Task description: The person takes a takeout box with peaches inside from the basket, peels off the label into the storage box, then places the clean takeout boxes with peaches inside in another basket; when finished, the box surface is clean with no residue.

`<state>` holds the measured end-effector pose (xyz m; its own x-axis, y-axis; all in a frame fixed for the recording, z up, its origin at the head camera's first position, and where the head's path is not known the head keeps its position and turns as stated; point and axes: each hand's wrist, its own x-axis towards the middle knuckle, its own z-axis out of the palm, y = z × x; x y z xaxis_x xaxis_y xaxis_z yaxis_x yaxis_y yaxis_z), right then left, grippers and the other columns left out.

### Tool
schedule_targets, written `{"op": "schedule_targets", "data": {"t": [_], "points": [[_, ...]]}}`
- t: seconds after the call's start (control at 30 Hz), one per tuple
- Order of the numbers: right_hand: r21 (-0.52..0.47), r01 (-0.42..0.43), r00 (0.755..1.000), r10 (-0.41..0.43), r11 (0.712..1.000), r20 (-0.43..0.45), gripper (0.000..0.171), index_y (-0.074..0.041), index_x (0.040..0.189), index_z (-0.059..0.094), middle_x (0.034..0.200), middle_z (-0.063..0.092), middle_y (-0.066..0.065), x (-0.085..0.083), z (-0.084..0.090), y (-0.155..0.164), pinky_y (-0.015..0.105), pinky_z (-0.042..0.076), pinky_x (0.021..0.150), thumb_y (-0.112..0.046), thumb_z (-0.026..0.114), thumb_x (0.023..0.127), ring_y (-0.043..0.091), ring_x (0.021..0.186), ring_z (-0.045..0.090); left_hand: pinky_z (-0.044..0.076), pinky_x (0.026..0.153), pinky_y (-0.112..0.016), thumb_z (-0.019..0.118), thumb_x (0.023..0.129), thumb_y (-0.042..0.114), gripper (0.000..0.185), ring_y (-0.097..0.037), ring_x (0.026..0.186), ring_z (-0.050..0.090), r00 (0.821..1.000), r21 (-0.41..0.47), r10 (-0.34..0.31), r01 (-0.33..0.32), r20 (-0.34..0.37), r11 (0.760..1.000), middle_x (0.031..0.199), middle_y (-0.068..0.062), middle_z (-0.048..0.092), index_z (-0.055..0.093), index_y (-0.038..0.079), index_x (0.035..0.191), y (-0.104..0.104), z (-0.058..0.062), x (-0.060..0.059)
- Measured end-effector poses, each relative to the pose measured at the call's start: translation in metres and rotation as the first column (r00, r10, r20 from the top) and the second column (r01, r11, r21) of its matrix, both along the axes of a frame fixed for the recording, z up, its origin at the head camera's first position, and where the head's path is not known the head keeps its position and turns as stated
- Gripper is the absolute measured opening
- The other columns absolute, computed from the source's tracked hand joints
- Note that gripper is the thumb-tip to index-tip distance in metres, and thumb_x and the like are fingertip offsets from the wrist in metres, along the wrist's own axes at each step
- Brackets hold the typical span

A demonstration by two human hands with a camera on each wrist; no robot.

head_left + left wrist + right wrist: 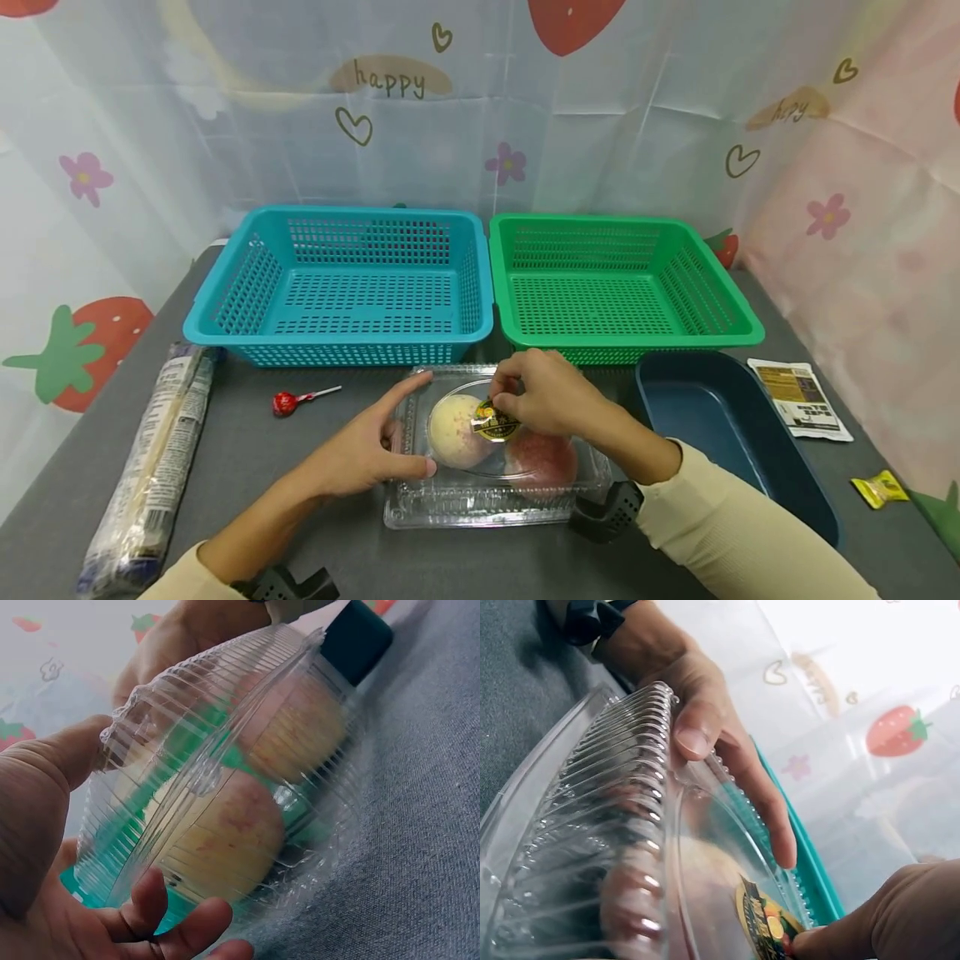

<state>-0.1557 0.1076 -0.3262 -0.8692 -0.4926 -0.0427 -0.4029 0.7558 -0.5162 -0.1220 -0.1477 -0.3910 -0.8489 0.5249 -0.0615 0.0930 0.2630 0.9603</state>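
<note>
Left hand (367, 454): your thumb and index finger spread apart along the clear container (487, 506)'s left side.
Right hand (546, 390): arched above the lid, your thumb and fingertip pinching the round sticker (495, 423)'s edge.
Clear container: before you on the grey table (247, 442).

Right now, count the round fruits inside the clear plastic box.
2: in the head view, a pale yellow, pink-flecked fruit on the left and a reddish fruit on the right.
</note>
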Motion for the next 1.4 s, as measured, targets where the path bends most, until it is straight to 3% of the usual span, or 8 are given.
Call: {"op": "schedule_targets", "data": {"t": [0.13,0.47,0.63,0.83,1.1,1.4], "points": [[-0.008,0.012,1.0,-0.012,1.0,-0.016,0.016,-0.02,0.076,0.066,0.072,0.058,-0.011,0.001,0.0,-0.001,0.031,0.042,0.06,-0.013,0.07,0.09,0.013,0.066,0.049,0.045,0.044,-0.029,0.08,0.079,0.015,0.098,-0.013,0.049,0.047,0.999,0.02,-0.005,0.004,0.036,1.0,0.059,-0.008,0.047,0.019,0.023,0.155,0.001,0.001,0.0],[-0.18,-0.055,0.998,0.053,0.982,-0.017,0.012,-0.013,0.082,0.064,0.076,0.059,-0.006,0.003,0.007,0.006,0.029,0.047,0.058,-0.007,0.066,0.092,0.013,0.066,0.053,0.052,0.046,-0.044,0.081,0.077,0.011,0.101,-0.019,0.05,0.051,0.992,0.055,0.019,-0.026,0.123,0.998,0.061,-0.008,0.047,0.019,0.025,0.155,0.002,0.002,0.002],[-0.27,-0.068,0.997,0.078,0.961,0.027,0.012,-0.011,0.083,0.064,0.074,0.059,-0.002,0.001,0.022,0.014,0.032,0.045,0.059,-0.006,0.064,0.094,0.016,0.066,0.051,0.052,0.046,-0.045,0.081,0.076,0.009,0.101,-0.016,0.052,0.05,0.991,0.073,0.023,-0.033,0.129,0.997,0.062,-0.009,0.047,0.02,0.024,0.155,0.003,0.001,0.003],[-0.361,-0.065,0.99,0.106,0.93,0.095,0.012,-0.007,0.084,0.065,0.081,0.061,0.003,-0.004,0.04,0.031,0.038,0.047,0.07,-0.007,0.061,0.096,0.022,0.078,0.055,0.053,0.047,-0.044,0.081,0.076,0.007,0.102,-0.014,0.054,0.05,0.989,0.093,0.026,-0.04,0.144,0.995,0.062,-0.009,0.048,0.02,0.024,0.155,0.004,0.002,0.003],[-0.399,-0.06,0.983,0.125,0.915,0.138,0.012,-0.004,0.085,0.066,0.082,0.061,0.007,-0.003,0.057,0.05,0.039,0.048,0.071,-0.007,0.061,0.096,0.025,0.08,0.055,0.052,0.046,-0.042,0.082,0.075,0.005,0.102,-0.014,0.053,0.05,0.99,0.111,0.029,-0.045,0.138,0.993,0.061,-0.007,0.047,0.02,0.022,0.155,0.005,0.0,0.003],[-0.42,-0.08,0.983,0.142,0.904,0.119,0.01,-0.001,0.085,0.066,0.081,0.061,0.01,-0.002,0.073,0.074,0.034,0.05,0.069,-0.004,0.062,0.094,0.026,0.077,0.056,0.05,0.045,-0.035,0.082,0.074,0.004,0.102,-0.014,0.053,0.049,0.987,0.145,0.035,-0.058,0.155,0.988,0.062,-0.008,0.047,0.021,0.022,0.154,0.006,0.0,0.003]]}}
